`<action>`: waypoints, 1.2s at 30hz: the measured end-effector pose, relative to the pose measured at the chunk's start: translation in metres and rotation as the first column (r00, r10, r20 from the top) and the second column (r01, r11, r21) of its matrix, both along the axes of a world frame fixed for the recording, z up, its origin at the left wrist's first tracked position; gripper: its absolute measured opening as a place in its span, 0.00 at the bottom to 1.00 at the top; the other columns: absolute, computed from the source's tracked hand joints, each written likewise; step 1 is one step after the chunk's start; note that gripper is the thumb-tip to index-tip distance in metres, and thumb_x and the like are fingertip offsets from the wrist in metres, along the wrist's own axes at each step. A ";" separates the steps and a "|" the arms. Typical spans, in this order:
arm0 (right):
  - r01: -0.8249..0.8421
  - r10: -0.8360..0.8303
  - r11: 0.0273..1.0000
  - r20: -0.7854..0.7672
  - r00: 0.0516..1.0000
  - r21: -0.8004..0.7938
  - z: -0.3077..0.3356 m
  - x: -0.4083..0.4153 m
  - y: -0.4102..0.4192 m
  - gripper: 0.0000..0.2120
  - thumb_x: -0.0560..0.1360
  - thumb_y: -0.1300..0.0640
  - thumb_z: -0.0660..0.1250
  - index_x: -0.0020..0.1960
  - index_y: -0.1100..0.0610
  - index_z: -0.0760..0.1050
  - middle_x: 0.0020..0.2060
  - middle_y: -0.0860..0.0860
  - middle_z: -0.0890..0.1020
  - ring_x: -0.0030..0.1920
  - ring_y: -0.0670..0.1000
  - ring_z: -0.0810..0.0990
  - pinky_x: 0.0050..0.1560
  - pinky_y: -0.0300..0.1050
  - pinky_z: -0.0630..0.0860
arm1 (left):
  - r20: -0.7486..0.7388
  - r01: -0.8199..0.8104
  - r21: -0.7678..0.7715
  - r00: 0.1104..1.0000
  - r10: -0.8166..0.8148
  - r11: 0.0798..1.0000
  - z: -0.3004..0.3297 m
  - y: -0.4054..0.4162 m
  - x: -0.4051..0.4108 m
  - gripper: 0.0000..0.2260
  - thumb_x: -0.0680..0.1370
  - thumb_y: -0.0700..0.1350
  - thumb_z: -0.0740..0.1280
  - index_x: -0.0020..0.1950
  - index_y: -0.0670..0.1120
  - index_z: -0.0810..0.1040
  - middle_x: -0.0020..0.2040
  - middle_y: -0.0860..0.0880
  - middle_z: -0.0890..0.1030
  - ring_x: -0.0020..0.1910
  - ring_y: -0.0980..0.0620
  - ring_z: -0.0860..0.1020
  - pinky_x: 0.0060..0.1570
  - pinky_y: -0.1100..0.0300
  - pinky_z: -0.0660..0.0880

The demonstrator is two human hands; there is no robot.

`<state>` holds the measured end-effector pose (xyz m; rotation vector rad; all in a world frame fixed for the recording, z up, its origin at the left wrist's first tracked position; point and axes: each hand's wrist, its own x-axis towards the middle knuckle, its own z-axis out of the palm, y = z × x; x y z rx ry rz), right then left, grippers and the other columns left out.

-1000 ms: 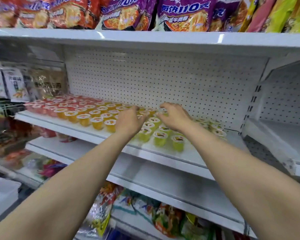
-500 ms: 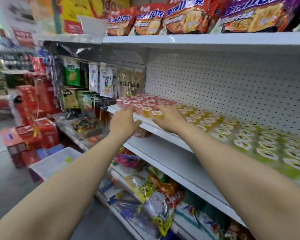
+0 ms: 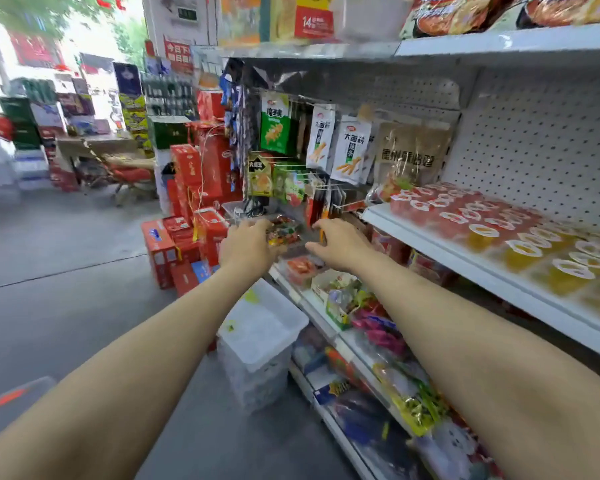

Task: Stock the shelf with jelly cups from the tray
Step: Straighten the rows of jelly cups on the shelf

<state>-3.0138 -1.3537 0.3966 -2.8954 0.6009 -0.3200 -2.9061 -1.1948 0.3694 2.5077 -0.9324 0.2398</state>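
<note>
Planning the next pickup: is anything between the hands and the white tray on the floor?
Nothing visible. The left hand and right hand hang in open air above the white tray. The tray stands open-topped on the floor, with no lid or package over it.

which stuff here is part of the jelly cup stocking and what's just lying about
Job: jelly cups on the shelf; white tray on the floor; left hand; right hand.
Lying about: hanging snack packets; red boxes; noodle packs.
</note>
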 end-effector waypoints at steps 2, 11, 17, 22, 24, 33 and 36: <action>-0.032 0.032 0.999 -0.025 0.999 0.007 -0.012 0.034 0.006 0.25 0.80 0.42 0.62 0.73 0.54 0.67 0.68 0.54 0.73 0.66 0.57 0.73 0.59 0.53 0.75 | -0.031 -0.046 0.011 0.998 0.046 0.999 -0.012 0.012 0.027 0.23 0.77 0.54 0.68 0.71 0.51 0.70 0.66 0.43 0.74 0.64 0.38 0.70 0.56 0.45 0.73; -0.138 0.154 0.980 -0.109 0.982 0.142 -0.101 0.196 -0.013 0.24 0.79 0.45 0.64 0.71 0.57 0.69 0.66 0.57 0.74 0.66 0.59 0.73 0.57 0.50 0.71 | -0.201 -0.198 0.098 0.956 0.214 0.975 -0.094 0.014 0.161 0.25 0.75 0.55 0.70 0.71 0.52 0.71 0.64 0.43 0.74 0.61 0.39 0.73 0.58 0.47 0.74; -0.128 0.180 0.961 -0.206 0.962 0.245 -0.185 0.323 -0.070 0.24 0.77 0.44 0.66 0.67 0.57 0.72 0.65 0.58 0.76 0.62 0.60 0.76 0.60 0.52 0.74 | -0.334 -0.235 0.141 0.903 0.270 0.962 -0.176 -0.022 0.270 0.27 0.73 0.55 0.71 0.70 0.51 0.70 0.63 0.44 0.76 0.62 0.40 0.73 0.59 0.46 0.74; -0.086 0.218 0.934 -0.363 0.906 0.346 -0.268 0.420 -0.125 0.26 0.77 0.45 0.65 0.72 0.54 0.70 0.67 0.58 0.75 0.64 0.60 0.76 0.60 0.49 0.72 | -0.486 -0.234 0.249 0.809 0.330 0.940 -0.253 -0.061 0.349 0.28 0.75 0.55 0.70 0.73 0.50 0.68 0.66 0.43 0.75 0.64 0.42 0.73 0.58 0.50 0.73; -0.078 0.239 0.928 -0.420 0.875 0.366 -0.300 0.449 -0.143 0.24 0.78 0.46 0.65 0.70 0.55 0.71 0.66 0.58 0.76 0.64 0.60 0.76 0.58 0.48 0.72 | -0.539 -0.236 0.269 0.767 0.349 0.934 -0.284 -0.080 0.373 0.28 0.76 0.55 0.70 0.73 0.50 0.68 0.69 0.44 0.73 0.66 0.44 0.72 0.59 0.52 0.72; 0.085 0.233 0.875 -0.569 0.788 0.476 -0.442 0.521 -0.192 0.25 0.79 0.44 0.65 0.71 0.57 0.70 0.66 0.59 0.75 0.65 0.61 0.74 0.61 0.51 0.72 | -0.746 -0.223 0.375 0.503 0.436 0.900 -0.416 -0.124 0.414 0.29 0.75 0.54 0.71 0.74 0.51 0.67 0.66 0.44 0.73 0.64 0.44 0.74 0.62 0.53 0.71; 0.113 0.230 0.847 -0.551 0.802 0.519 -0.482 0.541 -0.199 0.26 0.79 0.43 0.65 0.71 0.56 0.70 0.66 0.59 0.74 0.65 0.61 0.74 0.61 0.52 0.73 | -0.776 -0.212 0.381 0.456 0.436 0.900 -0.451 -0.131 0.426 0.29 0.75 0.54 0.72 0.74 0.50 0.68 0.66 0.43 0.73 0.62 0.45 0.74 0.58 0.57 0.70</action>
